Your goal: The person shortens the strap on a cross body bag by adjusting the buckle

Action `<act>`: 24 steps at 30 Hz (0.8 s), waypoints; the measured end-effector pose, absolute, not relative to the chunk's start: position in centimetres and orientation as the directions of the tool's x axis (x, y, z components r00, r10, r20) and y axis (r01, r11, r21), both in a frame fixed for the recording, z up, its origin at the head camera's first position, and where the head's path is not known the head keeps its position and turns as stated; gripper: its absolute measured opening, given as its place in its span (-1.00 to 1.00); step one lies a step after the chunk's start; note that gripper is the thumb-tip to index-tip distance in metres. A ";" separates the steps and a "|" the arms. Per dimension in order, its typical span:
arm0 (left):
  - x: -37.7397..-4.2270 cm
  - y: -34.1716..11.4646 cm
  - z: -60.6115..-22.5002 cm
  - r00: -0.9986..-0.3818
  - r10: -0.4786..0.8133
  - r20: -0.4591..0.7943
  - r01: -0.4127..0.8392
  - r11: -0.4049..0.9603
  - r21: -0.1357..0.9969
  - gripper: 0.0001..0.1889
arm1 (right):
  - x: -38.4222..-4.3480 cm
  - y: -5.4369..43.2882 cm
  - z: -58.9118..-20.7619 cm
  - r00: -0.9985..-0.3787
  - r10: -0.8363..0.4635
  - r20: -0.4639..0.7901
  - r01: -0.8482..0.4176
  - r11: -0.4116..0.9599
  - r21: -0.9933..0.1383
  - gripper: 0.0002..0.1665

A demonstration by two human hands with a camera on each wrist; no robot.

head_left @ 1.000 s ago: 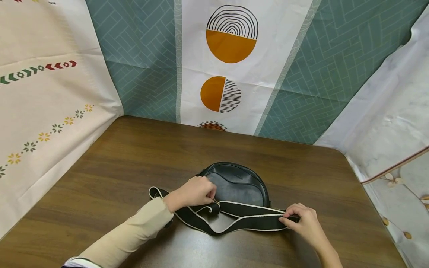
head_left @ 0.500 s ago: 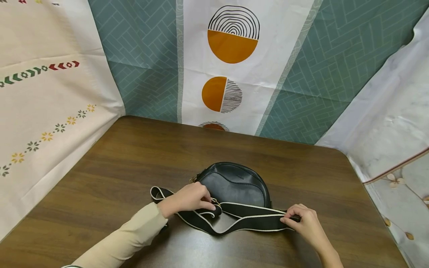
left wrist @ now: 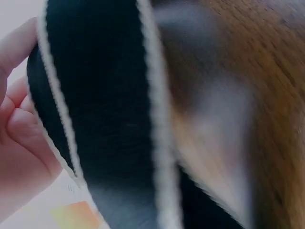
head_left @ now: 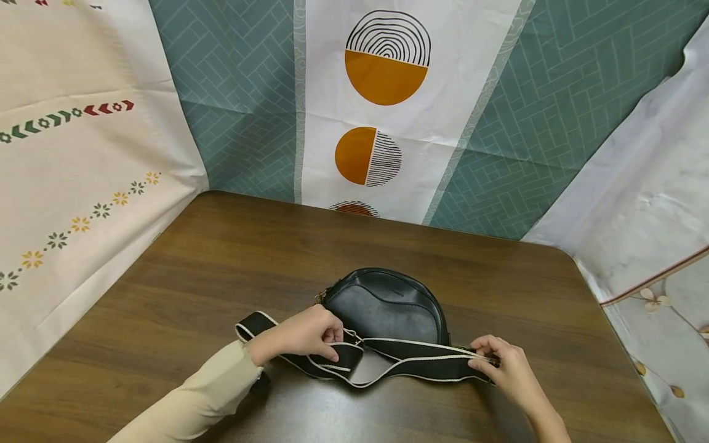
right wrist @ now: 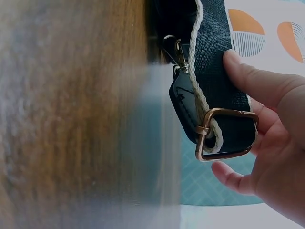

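A black half-moon handbag [head_left: 388, 301] lies on the wooden table, a black shoulder strap with white edging [head_left: 426, 367] stretched out in front of it. My left hand [head_left: 304, 333] grips a folded-over part of the strap left of a small metal ring [head_left: 354, 336]. Close up in the left wrist view, the strap [left wrist: 100, 95] fills the middle, fingers [left wrist: 19, 47] behind its edge. Farther right, my right hand [head_left: 509, 369] pinches the strap by its end. There the right wrist view shows a rose-gold slide buckle [right wrist: 204, 136], a black leather tab [right wrist: 183, 102] and a metal clasp [right wrist: 180, 55].
Around the bag spreads the brown wooden table [head_left: 249, 246]. Patterned cloths hang along its sides: teal and white cloth [head_left: 238, 111] at the back, cream cloth [head_left: 83, 172] at left, pale floral cloth [head_left: 653, 246] at right. A strap loop [head_left: 256, 323] sticks out beyond my left wrist.
My left hand has shifted left and slightly toward me, drawing out the folded part of the strap. The left loop has spread leftward. My right hand keeps its pinch, nearly still.
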State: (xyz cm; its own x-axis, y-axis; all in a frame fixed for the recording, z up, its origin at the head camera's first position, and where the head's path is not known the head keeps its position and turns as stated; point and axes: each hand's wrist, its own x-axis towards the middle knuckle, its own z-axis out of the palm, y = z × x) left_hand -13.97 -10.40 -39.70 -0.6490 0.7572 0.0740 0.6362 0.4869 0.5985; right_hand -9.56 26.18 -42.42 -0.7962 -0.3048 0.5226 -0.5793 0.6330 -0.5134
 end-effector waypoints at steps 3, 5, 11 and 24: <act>-13.6 -10.8 -39.3 -0.667 0.739 0.092 0.648 0.515 0.560 -0.79 | -9.6 26.4 -42.4 -0.789 -0.328 0.519 -0.594 0.624 -0.508 -0.60; -13.4 -11.1 -39.1 -0.679 0.726 0.111 0.666 0.546 0.508 -0.80 | -9.5 26.6 -42.4 -0.794 -0.331 0.510 -0.589 0.627 -0.511 -0.62; -12.8 -12.0 -38.5 -0.697 0.699 0.160 0.696 0.604 0.388 -0.78 | -9.3 27.1 -42.4 -0.826 -0.293 0.481 -0.540 0.656 -0.528 -0.64; -13.8 -10.4 -38.3 -0.635 0.761 0.133 0.744 0.557 0.368 -0.86 | -9.2 27.3 -42.6 -0.838 -0.299 0.456 -0.523 0.679 -0.515 -0.65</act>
State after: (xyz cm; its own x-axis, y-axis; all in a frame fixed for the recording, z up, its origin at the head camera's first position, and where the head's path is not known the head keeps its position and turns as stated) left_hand -13.78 -10.36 -38.31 -0.6353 0.7607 0.1335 0.7445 0.5572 0.3678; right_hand -9.24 27.26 -42.63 -0.8380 -0.2993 0.4563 -0.5230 0.6792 -0.5150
